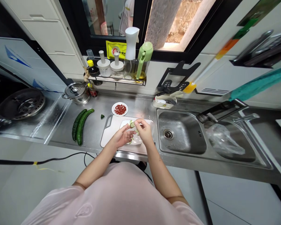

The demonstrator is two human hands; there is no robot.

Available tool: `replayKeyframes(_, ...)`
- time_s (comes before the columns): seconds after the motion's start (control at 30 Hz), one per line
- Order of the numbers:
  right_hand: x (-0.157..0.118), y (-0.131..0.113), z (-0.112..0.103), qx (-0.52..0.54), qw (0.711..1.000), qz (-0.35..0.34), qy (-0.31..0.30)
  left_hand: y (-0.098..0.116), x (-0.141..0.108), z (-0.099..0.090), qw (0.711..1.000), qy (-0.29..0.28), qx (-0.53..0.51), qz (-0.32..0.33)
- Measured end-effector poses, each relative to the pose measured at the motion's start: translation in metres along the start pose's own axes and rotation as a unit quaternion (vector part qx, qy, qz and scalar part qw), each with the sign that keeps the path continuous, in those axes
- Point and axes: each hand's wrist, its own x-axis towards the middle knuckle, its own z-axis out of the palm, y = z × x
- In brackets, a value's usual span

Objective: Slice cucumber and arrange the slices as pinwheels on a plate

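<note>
My right hand (144,131) is closed in a pinch on a thin cucumber slice (132,124), pale with a green rim. My left hand (123,136) is turned palm up just beside it, fingers loosely bent and apart, one fingertip close to the slice; whether it touches I cannot tell. Beneath both hands a white plate (124,122) carries several cucumber slices, partly hidden by the fingers. This plate rests on a white cutting board (107,135) with a grey handle.
Two whole cucumbers (81,126) and a small green cucumber end (102,116) lie left of the board. Behind it stands a plate of chopped red pieces (120,109). A sink (182,134) is at right, a lidded pot (77,92) and a wok (21,103) at left.
</note>
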Motion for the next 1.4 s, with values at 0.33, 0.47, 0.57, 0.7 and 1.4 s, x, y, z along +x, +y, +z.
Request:
replayKeyframes(0.33, -0.002, -0.007, -0.002, 0.005, 1.000, -0.007, -0.026, 0.011, -0.004, 0.017, 0.999, -0.018, -0.009, 0.029)
replayKeyframes(0.47, -0.003, -0.008, -0.002, 0.001, 0.999, -0.017, -0.030, 0.015, -0.008, 0.016, 0.999, -0.009, -0.006, 0.052)
replayKeyframes(0.57, -0.004, -0.009, -0.002, 0.002, 0.999, -0.017, -0.033, 0.017, -0.010, 0.016, 0.998, -0.012, -0.003, 0.065)
replayKeyframes(0.7, -0.005, -0.008, -0.001, 0.004, 0.999, -0.015, -0.038, 0.017, -0.013, 0.016, 0.993, 0.007, 0.045, 0.111)
replayKeyframes(1.4, -0.013, -0.021, -0.001, 0.028, 0.999, 0.019, -0.042, 0.021, -0.026, 0.025, 0.823, 0.135, 0.387, 0.394)
